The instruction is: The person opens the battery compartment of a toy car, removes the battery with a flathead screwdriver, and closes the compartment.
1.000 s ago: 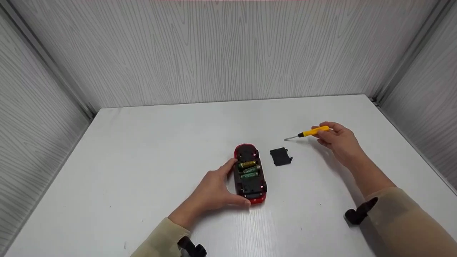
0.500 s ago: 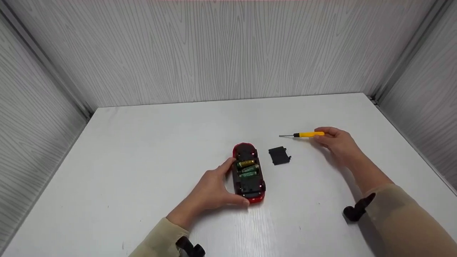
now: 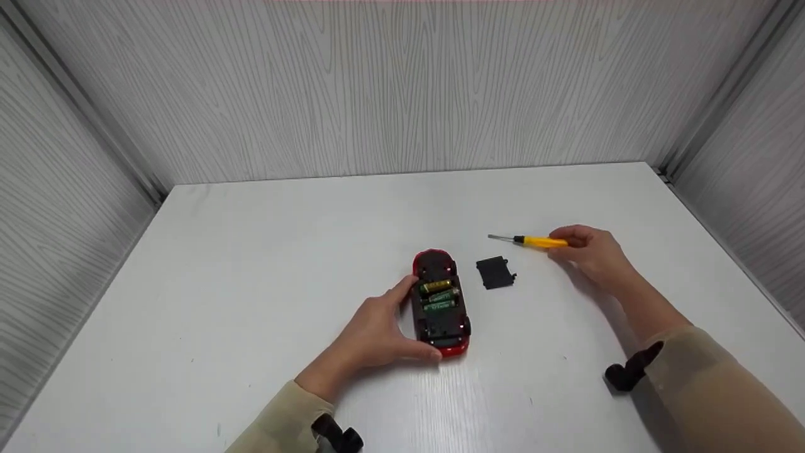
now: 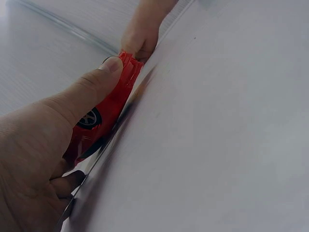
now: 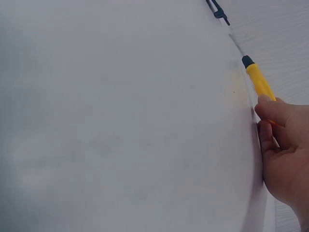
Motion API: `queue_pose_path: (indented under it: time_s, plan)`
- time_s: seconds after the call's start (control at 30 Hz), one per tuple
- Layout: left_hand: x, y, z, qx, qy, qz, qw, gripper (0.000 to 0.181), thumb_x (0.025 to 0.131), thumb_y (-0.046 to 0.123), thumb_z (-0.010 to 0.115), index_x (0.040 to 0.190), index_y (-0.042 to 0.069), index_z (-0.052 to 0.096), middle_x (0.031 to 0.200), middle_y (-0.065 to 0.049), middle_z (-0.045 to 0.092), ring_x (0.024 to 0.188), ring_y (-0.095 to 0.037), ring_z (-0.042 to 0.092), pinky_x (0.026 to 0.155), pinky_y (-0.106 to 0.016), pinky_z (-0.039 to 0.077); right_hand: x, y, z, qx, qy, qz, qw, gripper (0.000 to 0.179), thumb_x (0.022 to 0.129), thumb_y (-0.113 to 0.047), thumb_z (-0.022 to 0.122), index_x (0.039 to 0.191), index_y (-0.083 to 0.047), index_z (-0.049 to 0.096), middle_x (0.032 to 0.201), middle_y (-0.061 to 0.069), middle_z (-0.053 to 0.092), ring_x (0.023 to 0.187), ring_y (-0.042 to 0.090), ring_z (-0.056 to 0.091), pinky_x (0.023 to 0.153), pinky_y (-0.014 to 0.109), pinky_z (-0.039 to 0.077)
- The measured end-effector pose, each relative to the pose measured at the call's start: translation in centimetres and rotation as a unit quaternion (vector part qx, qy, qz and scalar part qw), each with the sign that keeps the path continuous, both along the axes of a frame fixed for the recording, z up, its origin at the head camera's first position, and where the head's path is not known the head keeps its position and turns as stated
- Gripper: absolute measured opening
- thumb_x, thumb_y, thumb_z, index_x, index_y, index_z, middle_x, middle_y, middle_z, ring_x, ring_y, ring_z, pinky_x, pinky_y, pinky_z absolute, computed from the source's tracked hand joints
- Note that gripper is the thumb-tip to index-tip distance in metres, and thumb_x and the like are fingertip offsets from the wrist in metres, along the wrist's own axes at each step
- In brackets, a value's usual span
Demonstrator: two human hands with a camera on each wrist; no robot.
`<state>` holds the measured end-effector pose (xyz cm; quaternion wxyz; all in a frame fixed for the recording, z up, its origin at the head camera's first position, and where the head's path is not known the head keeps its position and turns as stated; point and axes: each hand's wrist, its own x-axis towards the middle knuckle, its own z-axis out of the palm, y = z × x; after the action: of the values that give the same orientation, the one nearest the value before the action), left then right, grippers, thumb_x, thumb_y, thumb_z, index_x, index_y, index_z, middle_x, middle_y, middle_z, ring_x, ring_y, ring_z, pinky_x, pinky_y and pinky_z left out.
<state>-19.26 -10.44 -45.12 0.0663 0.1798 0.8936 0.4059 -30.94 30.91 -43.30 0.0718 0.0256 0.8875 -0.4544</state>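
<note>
A red toy car [image 3: 445, 324] lies upside down on the white table, its black underside facing up. Three batteries [image 3: 440, 297], one yellowish and two green, sit in its open compartment. My left hand [image 3: 377, 333] grips the car from the left, thumb at the near end and fingers along the side; the left wrist view shows the thumb on the red body [image 4: 120, 92]. A black battery cover [image 3: 495, 272] lies right of the car. Beyond it, my right hand [image 3: 594, 257] pinches the handle end of a yellow screwdriver [image 3: 539, 241], its shaft pointing left.
The white table [image 3: 264, 264] is bounded by a grey wood-grain panel [image 3: 402, 88] at the back and by panels on both sides. A black wrist mount [image 3: 626, 375] sits on the right sleeve, another [image 3: 336, 434] on the left.
The screwdriver has come lower and a little left, its shaft swinging from pointing down-left to pointing left. My right hand moved down with it. The left hand and the car stay put.
</note>
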Motion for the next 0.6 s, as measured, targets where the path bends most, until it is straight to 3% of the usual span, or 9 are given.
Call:
queue_pose_path:
  time_s: [0.17, 0.33, 0.6]
  plan:
    - [0.0, 0.0, 0.0, -0.002, 0.001, -0.002, 1.0, 0.136, 0.058, 0.068, 0.097, 0.167, 0.019, 0.034, 0.156, -0.011, 0.055, 0.143, -0.022, 0.051, 0.119, -0.043, 0.04, 0.1, -0.5, -0.2, 0.042, 0.031, 0.012, 0.9986, 0.036, 0.1, -0.016, 0.075, 0.135, -0.01, 0.069, 0.135, 0.014, 0.067, 0.122, 0.03, 0.057, 0.106, 0.037, 0.047]
    - [-0.1, 0.1, 0.0, -0.005, -0.006, -0.001, 1.0, 0.136, 0.058, 0.068, 0.097, 0.168, 0.021, 0.033, 0.156, -0.009, 0.054, 0.143, -0.021, 0.05, 0.119, -0.042, 0.039, 0.2, -0.5, -0.2, 0.048, 0.037, 0.012, 0.9981, 0.033, 0.101, -0.012, 0.073, 0.133, -0.009, 0.07, 0.133, 0.015, 0.068, 0.12, 0.032, 0.057, 0.108, 0.042, 0.046]
    - [-0.1, 0.0, 0.0, -0.011, -0.017, 0.001, 0.9998, 0.136, 0.059, 0.071, 0.095, 0.169, 0.023, 0.031, 0.158, -0.008, 0.052, 0.145, -0.02, 0.048, 0.12, -0.042, 0.039, 0.7, -1.3, 0.6, 0.073, 0.039, 0.017, 0.9964, 0.039, 0.101, -0.013, 0.074, 0.138, -0.008, 0.066, 0.141, 0.016, 0.065, 0.132, 0.037, 0.055, 0.114, 0.051, 0.045]
